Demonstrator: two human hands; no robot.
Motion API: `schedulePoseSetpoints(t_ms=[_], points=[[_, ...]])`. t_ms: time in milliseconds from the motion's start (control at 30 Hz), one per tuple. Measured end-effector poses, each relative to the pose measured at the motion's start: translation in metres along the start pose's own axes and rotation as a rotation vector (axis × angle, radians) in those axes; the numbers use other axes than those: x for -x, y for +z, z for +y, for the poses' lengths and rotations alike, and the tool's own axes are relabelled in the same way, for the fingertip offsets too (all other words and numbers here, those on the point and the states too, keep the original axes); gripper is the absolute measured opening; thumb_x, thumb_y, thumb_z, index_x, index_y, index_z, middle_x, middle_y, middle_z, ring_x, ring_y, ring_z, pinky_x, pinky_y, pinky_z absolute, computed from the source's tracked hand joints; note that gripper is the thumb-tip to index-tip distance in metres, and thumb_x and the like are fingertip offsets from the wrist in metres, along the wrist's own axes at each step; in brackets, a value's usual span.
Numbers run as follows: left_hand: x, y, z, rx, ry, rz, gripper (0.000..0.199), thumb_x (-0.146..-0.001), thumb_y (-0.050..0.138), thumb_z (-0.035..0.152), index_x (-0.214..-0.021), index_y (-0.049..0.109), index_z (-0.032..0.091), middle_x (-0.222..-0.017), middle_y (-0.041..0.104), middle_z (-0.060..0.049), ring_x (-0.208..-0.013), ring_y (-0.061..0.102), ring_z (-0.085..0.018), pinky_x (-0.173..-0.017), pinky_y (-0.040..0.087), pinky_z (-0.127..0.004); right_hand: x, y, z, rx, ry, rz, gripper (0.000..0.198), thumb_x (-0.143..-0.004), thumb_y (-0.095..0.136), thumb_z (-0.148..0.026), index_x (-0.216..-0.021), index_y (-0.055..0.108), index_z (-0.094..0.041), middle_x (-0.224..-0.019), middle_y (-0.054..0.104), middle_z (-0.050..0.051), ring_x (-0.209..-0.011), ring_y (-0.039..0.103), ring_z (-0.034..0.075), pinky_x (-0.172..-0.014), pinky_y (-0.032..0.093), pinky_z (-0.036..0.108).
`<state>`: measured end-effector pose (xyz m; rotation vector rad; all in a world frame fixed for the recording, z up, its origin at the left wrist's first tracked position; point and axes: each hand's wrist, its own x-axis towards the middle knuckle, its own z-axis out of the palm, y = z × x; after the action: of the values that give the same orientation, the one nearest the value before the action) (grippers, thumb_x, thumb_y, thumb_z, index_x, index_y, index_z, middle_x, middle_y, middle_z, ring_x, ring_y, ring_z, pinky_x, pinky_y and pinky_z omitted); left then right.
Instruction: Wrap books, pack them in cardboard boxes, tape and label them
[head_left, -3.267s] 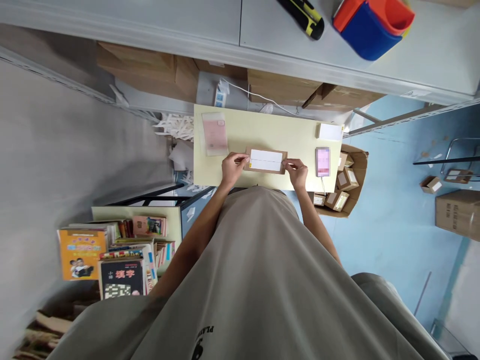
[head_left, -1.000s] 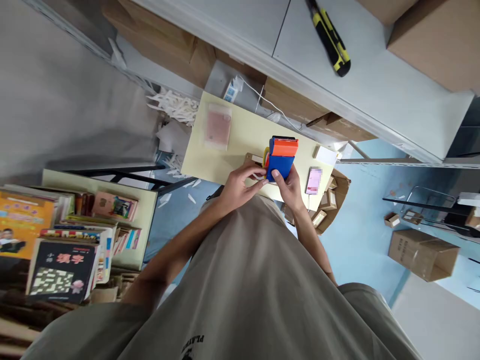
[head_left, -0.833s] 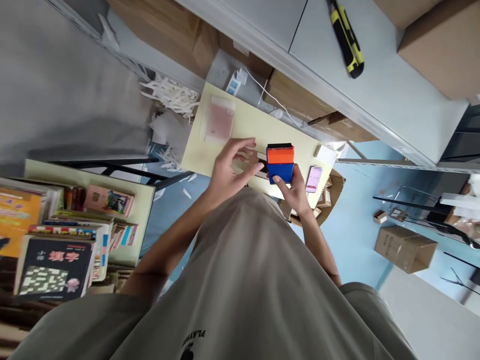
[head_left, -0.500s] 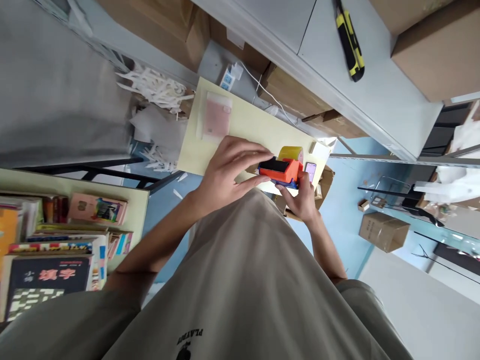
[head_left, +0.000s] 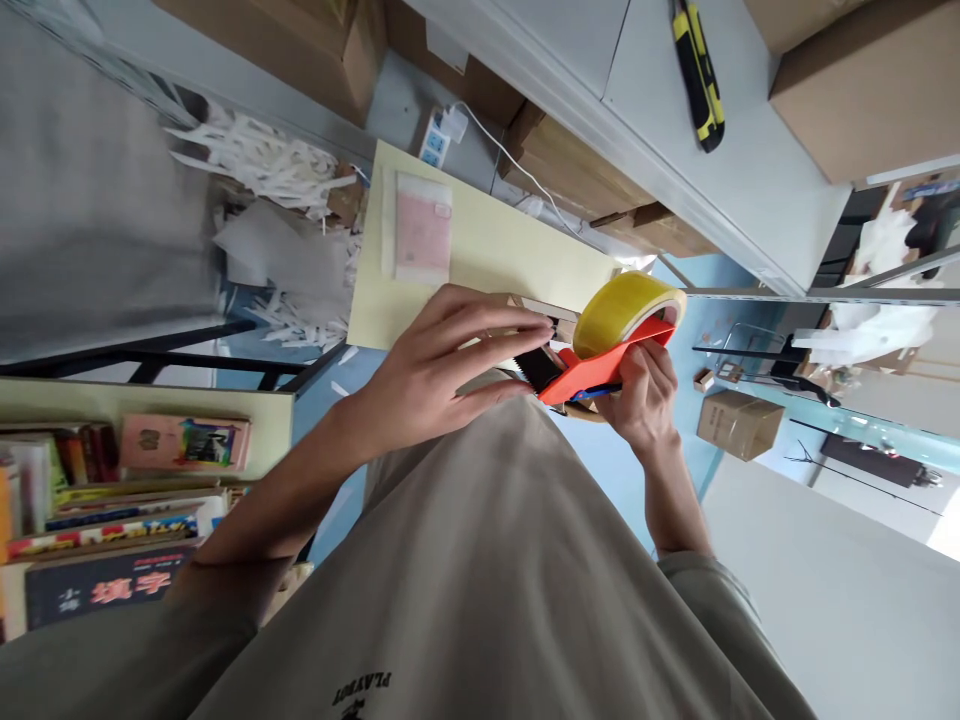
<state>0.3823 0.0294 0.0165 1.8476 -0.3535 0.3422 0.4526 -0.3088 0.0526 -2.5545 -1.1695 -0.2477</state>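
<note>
My right hand (head_left: 641, 395) is wrapped round an orange-red tape dispenser (head_left: 589, 375) that carries a roll of yellow tape (head_left: 611, 310). The dispenser is tilted, its black toothed end pointing left toward my left hand (head_left: 442, 370). My left hand has its fingers stretched out and its thumb apart, the fingertips close to that toothed end. Whether they touch it I cannot tell. Behind the fingers a small brown and white object shows in part, mostly hidden. A pink booklet in a clear cover (head_left: 424, 230) lies on the pale yellow tabletop (head_left: 495, 235).
A yellow and black utility knife (head_left: 699, 80) lies on the grey shelf (head_left: 645, 110) above. Cardboard boxes (head_left: 585, 170) stand behind the table. A power strip (head_left: 435, 138) is at the back. Books (head_left: 112, 540) are stacked at lower left, and white paper scraps (head_left: 262, 165) lie upper left.
My right hand has turned and raised the tape dispenser, so its tape roll now faces up and appears larger. My left hand stays near its toothed end. The phone is no longer visible.
</note>
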Motion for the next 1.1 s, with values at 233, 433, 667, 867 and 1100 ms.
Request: schedulePoseSetpoints(t_ms=[233,433,667,867,1100], points=[[-0.001,-0.02,0.004,-0.059,0.175,-0.03,0.045,-0.116,0.073,0.063,-0.157,0.072,0.046,-0.143,0.084,-0.003,-0.124,0.083,-0.027,-0.114,0.068,-0.048,-0.011,-0.023,-0.015,0.049,0.035,-0.087,0.025,-0.116,0.067,-0.056,-0.111,0.069,-0.031,-0.096,0.079,0.009,-0.092,0.079,0.031,-0.099,0.072,0.058],[0.003,-0.028,0.006,-0.081,0.159,-0.065,0.04,-0.116,0.071,0.066,-0.147,0.077,0.042,-0.136,0.085,-0.004,-0.12,0.083,-0.027,-0.11,0.069,-0.047,-0.015,-0.032,-0.018,0.034,0.053,-0.118,0.029,-0.114,0.069,-0.061,-0.112,0.069,-0.033,-0.105,0.083,0.01,-0.096,0.081,0.032,-0.102,0.071,0.062],[0.001,-0.029,0.012,-0.169,0.285,0.075,0.036,-0.123,0.057,0.059,-0.138,0.075,0.031,-0.135,0.086,-0.007,-0.116,0.083,-0.026,-0.103,0.07,-0.045,-0.032,-0.033,-0.031,0.256,-0.217,-0.041,0.018,-0.113,0.073,-0.035,-0.124,0.06,-0.027,-0.105,0.084,0.01,-0.089,0.08,0.027,-0.097,0.069,0.051],[-0.017,-0.042,0.013,-0.137,0.358,0.037,0.017,-0.113,0.075,0.013,-0.128,0.072,0.02,-0.115,0.085,-0.007,-0.102,0.078,-0.021,-0.095,0.067,-0.037,-0.034,-0.029,-0.033,0.197,-0.244,-0.052,0.027,-0.111,0.074,-0.027,-0.134,0.059,-0.028,-0.108,0.084,0.008,-0.09,0.08,0.027,-0.097,0.066,0.049],[-0.034,-0.052,0.024,-0.165,0.393,-0.101,0.009,-0.12,0.067,0.017,-0.128,0.07,0.021,-0.112,0.082,-0.005,-0.096,0.073,-0.021,-0.089,0.067,-0.038,-0.023,-0.024,-0.026,0.206,-0.189,-0.083,0.015,-0.112,0.072,-0.032,-0.122,0.063,-0.027,-0.102,0.082,0.01,-0.091,0.079,0.028,-0.093,0.066,0.05]])
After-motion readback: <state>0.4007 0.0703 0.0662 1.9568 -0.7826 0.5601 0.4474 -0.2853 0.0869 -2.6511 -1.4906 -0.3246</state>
